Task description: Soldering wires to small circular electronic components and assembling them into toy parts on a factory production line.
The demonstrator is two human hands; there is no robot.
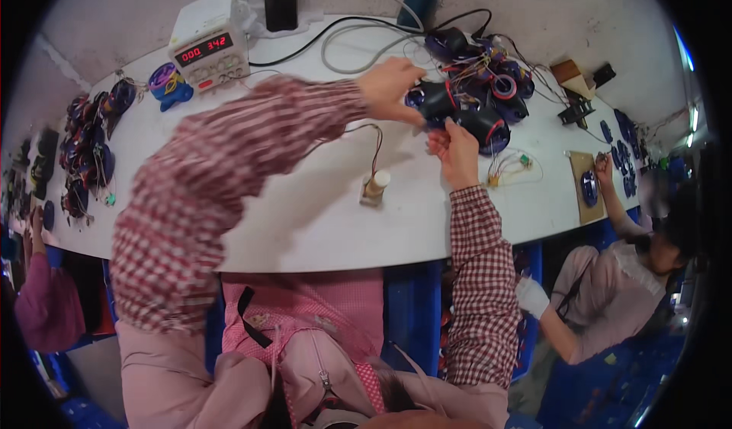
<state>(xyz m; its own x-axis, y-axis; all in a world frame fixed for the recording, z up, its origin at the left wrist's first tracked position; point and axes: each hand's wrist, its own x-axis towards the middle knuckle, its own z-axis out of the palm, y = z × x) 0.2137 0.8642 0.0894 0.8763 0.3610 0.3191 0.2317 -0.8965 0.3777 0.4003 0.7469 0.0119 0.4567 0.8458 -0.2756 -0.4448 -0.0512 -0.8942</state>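
Observation:
My left hand (391, 91) reaches across to the near side of a pile of dark housings. Its thumb and fingers are apart, beside a black and purple housing (433, 100) with a red ring. Just below, my right hand (456, 152) has its fingers drawn together at the edge of another black housing (482, 126); what lies between them is hidden. Behind both hands, wired parts (499, 71) are heaped with loose thin wires. Closer to me, a small motor-like block (373, 189) with a white round top stands on the white table (320, 235), wires rising from it.
A power supply (210, 44) with a lit display stands at the back left, near a phone (280, 1) and a blue holder (169, 86). More wired housings (91, 151) line the left side. At right, a co-worker (610, 292) works beside a brown board (585, 189).

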